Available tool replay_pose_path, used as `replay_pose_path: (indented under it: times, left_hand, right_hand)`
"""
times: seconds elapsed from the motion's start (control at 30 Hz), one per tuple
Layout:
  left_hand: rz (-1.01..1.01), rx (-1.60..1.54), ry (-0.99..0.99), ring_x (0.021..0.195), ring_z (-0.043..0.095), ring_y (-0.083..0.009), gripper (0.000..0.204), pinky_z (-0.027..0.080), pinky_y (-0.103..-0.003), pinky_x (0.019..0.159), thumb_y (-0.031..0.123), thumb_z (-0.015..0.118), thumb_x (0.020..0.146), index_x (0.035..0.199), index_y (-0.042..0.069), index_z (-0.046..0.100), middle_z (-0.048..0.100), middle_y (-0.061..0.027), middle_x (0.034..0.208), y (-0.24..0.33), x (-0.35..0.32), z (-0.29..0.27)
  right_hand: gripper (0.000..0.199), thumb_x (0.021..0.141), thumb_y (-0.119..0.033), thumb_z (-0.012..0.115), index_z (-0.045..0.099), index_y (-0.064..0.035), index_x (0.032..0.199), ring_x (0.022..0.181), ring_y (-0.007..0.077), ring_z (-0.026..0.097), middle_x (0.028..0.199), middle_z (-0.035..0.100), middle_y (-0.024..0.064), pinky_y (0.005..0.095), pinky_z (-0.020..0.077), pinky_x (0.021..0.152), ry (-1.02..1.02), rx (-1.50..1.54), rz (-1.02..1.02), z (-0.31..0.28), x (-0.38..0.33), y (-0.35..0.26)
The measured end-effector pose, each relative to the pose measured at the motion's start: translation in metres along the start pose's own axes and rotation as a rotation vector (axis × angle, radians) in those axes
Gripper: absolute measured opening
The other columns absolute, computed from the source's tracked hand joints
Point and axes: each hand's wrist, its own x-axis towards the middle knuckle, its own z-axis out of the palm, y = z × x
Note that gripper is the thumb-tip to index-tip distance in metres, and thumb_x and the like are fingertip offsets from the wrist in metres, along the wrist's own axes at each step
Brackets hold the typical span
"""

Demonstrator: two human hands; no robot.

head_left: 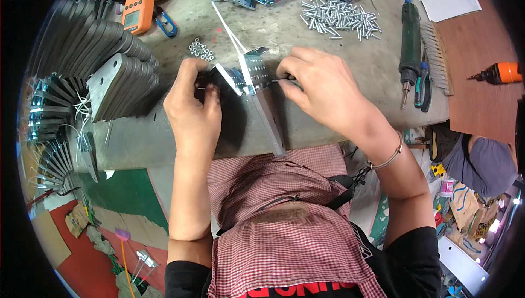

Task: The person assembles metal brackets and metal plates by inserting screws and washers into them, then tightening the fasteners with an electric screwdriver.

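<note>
Near edge, middle of the surface (pixel 328 73): perforated metal bracket (pixel 255 71) standing on a flat steel plate (pixel 270 117).
Left hand (pixel 192 101): fingers curled closed on the bracket's left side.
Right hand (pixel 320 87): fingertips pinching the bracket's right edge.
Far edge: heap of bolts (pixel 342 18).
Beside left hand: small nuts (pixel 200 49).
Left edge: fanned stack of steel plates (pixel 117 73).
Right edge: electric screwdriver (pixel 409 46).

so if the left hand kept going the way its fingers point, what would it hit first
Probably the small pile of nuts just beyond the left hand on the workbench; past them lies the orange meter. Depth is hard to judge.
</note>
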Motion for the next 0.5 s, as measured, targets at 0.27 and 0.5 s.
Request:
replay_pose_path:
  times: [0.27,0.5]
  left_hand:
    - [0.021,-0.001,0.023,0.065,0.056,-0.0279,0.029,0.046,-0.033,0.064,-0.013,0.056,0.068,0.092,0.003,0.052,0.056,-0.0139,0.075,-0.0015,0.0014,0.0016]
    - [0.010,-0.021,-0.014,0.069,0.058,-0.0318,0.025,0.046,-0.035,0.065,-0.011,0.057,0.069,0.090,0.002,0.052,0.057,-0.0153,0.077,0.0055,0.0019,0.0055]
  right_hand:
    - [0.012,0.074,-0.009,0.064,0.058,-0.0019,0.081,0.081,0.0339,0.060,0.082,0.058,0.0131,0.0430,0.0496,0.070,0.005,0.091,-0.087,-0.0029,0.0048,0.0037]
    - [0.011,0.076,-0.004,0.061,0.058,-0.0021,0.087,0.077,0.0362,0.059,0.085,0.059,0.0152,0.0429,0.0490,0.066,0.084,0.190,-0.110,0.0026,0.0047,-0.0001]
